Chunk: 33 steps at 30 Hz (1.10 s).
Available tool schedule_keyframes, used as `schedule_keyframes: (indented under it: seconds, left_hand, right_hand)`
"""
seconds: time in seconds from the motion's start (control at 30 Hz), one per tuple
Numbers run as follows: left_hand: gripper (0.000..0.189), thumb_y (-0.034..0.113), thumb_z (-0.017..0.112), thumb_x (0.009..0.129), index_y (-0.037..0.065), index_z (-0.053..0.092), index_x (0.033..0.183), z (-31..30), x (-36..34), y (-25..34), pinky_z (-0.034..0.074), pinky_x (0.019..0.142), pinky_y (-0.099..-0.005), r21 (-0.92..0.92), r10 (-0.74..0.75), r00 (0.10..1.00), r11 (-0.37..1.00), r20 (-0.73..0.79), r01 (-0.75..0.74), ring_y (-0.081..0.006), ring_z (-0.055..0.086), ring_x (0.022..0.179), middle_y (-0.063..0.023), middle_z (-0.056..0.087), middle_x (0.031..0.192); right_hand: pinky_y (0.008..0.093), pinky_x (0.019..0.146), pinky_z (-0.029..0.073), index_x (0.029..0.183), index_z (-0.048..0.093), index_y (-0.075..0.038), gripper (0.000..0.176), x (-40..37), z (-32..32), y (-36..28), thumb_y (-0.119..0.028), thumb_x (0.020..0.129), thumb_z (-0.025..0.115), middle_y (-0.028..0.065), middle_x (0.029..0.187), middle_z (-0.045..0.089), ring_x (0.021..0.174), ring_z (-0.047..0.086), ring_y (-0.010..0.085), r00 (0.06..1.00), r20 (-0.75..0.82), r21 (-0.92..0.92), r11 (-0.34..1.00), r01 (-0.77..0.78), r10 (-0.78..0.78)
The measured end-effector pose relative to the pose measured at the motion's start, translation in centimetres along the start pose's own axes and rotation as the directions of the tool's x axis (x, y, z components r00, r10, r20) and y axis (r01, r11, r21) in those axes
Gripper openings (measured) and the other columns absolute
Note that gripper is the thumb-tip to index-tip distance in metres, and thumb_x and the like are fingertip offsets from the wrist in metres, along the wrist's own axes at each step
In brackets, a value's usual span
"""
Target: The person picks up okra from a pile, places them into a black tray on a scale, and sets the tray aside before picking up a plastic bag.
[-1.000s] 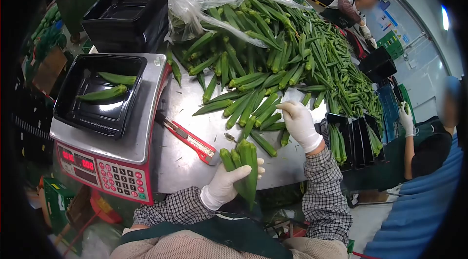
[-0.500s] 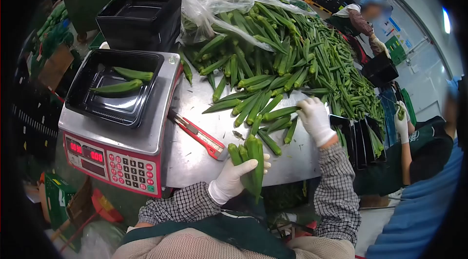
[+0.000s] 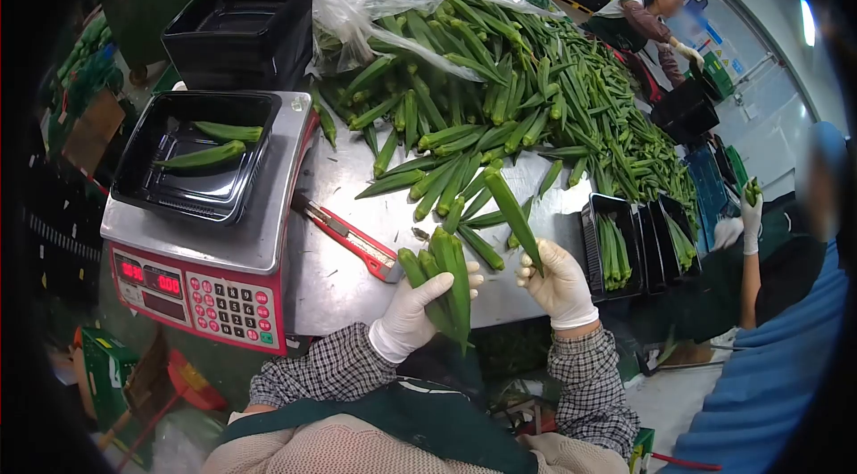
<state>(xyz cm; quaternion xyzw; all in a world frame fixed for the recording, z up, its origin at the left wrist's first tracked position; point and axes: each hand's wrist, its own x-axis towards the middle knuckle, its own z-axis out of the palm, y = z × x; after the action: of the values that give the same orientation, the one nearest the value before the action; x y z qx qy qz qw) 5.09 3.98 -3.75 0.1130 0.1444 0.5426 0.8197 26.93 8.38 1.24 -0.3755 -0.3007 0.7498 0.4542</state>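
Left hand (image 3: 412,311) clasps an upright okra bunch (image 3: 444,282); right hand (image 3: 558,282) grips a single okra pod (image 3: 511,213), tilted over the steel table (image 3: 344,282).

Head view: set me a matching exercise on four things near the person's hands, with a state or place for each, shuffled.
Column one:
1. left hand
2. right hand
3. black tray
4. red cutter

Column two:
a. lies on the metal table beside the scale
b. holds a single okra pod
c. sits on the scale with two pods in it
d. grips a bunch of okra pods

Pairs: 1-d, 2-b, 3-c, 4-a.
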Motion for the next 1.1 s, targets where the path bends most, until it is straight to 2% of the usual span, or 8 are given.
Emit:
schedule_keyframes:
  seconds: [0.13,0.27,0.33,0.53,0.57,0.7,0.8,1.1]
  left_hand:
    - [0.045,0.013,0.056,0.086,0.000,0.039,0.125,0.0,0.0,-0.1,0.048,0.091,-0.0389,0.049,0.002,1.000,0.999,-0.017,-0.002,-0.0275,0.056,0.106,-0.0194,0.052,0.119]
    - [0.044,0.014,0.059,0.086,0.001,0.040,0.123,-0.2,0.2,-0.5,0.047,0.091,-0.0391,-0.063,0.052,0.999,0.997,0.007,-0.052,-0.0248,0.055,0.104,-0.0158,0.053,0.115]
    - [0.045,0.015,0.060,0.085,0.002,0.039,0.124,-0.3,0.0,-0.5,0.047,0.091,-0.0400,-0.056,0.061,0.998,0.997,0.014,-0.061,-0.0249,0.055,0.105,-0.0146,0.052,0.115]
    - [0.044,0.013,0.059,0.084,0.002,0.041,0.122,-0.4,-0.1,0.0,0.051,0.084,-0.0393,-0.074,-0.005,1.000,0.997,0.012,0.006,-0.0254,0.057,0.101,-0.0144,0.054,0.113]
    - [0.043,0.013,0.059,0.084,0.001,0.042,0.121,-0.5,0.0,0.0,0.051,0.083,-0.0392,-0.067,-0.006,1.000,0.998,0.018,0.008,-0.0254,0.057,0.100,-0.0146,0.054,0.113]
    - [0.041,0.013,0.060,0.083,0.000,0.045,0.119,-0.2,-0.1,0.1,0.052,0.081,-0.0384,-0.043,-0.011,1.000,0.999,0.015,0.012,-0.0247,0.058,0.096,-0.0150,0.054,0.113]
    - [0.042,0.014,0.060,0.083,0.000,0.045,0.119,-0.3,-0.1,0.2,0.051,0.081,-0.0378,-0.036,-0.027,1.000,0.999,0.001,0.027,-0.0241,0.059,0.095,-0.0146,0.054,0.113]
    - [0.043,0.015,0.060,0.083,-0.001,0.044,0.119,0.0,-0.2,0.3,0.051,0.081,-0.0363,-0.008,-0.036,0.999,0.999,0.017,0.036,-0.0221,0.058,0.095,-0.0135,0.054,0.113]
  right_hand:
    - [0.0267,0.068,0.049,0.100,0.056,-0.003,0.021,-0.8,0.6,0.5,-0.019,0.088,0.058,0.0053,0.082,0.059,0.072,0.057,0.0144,0.996,-0.049,-0.132,0.989,0.067,-0.074]
    - [0.0228,0.068,0.045,0.094,0.057,0.001,0.017,-3.3,4.8,1.7,-0.003,0.079,0.063,0.0041,0.080,0.061,0.070,0.056,0.0106,0.964,-0.091,-0.629,0.765,0.138,-0.248]
    - [0.0237,0.066,0.047,0.090,0.058,0.001,0.018,-3.9,6.3,2.2,-0.003,0.075,0.068,0.0054,0.076,0.060,0.070,0.059,0.0116,0.920,0.226,-0.918,0.246,0.312,-0.321]
    - [0.0270,0.060,0.047,0.081,0.061,-0.001,0.011,-1.1,6.7,-0.3,-0.003,0.074,0.068,0.0073,0.074,0.061,0.064,0.059,0.0178,0.831,0.536,-0.804,0.212,0.556,-0.148]
    - [0.0273,0.060,0.047,0.080,0.061,-0.001,0.006,0.3,6.6,-0.7,-0.003,0.076,0.065,0.0082,0.072,0.061,0.064,0.059,0.0178,0.864,0.413,-0.859,0.193,0.475,-0.289]
    - [0.0348,0.064,0.047,0.088,0.062,-0.003,0.014,8.3,4.3,-1.1,-0.006,0.074,0.063,0.0114,0.085,0.058,0.075,0.059,0.0269,0.701,0.560,-0.822,-0.400,0.405,-0.442]
    - [0.0391,0.069,0.047,0.090,0.063,-0.003,0.020,11.4,4.5,-1.0,-0.012,0.071,0.065,0.0128,0.090,0.058,0.081,0.058,0.0305,0.813,0.545,-0.720,-0.611,0.329,-0.205]
    - [0.0397,0.066,0.046,0.084,0.059,-0.004,0.016,13.3,3.6,-1.2,-0.011,0.071,0.063,0.0120,0.083,0.056,0.077,0.056,0.0293,0.814,0.579,-0.544,-0.763,0.349,-0.041]
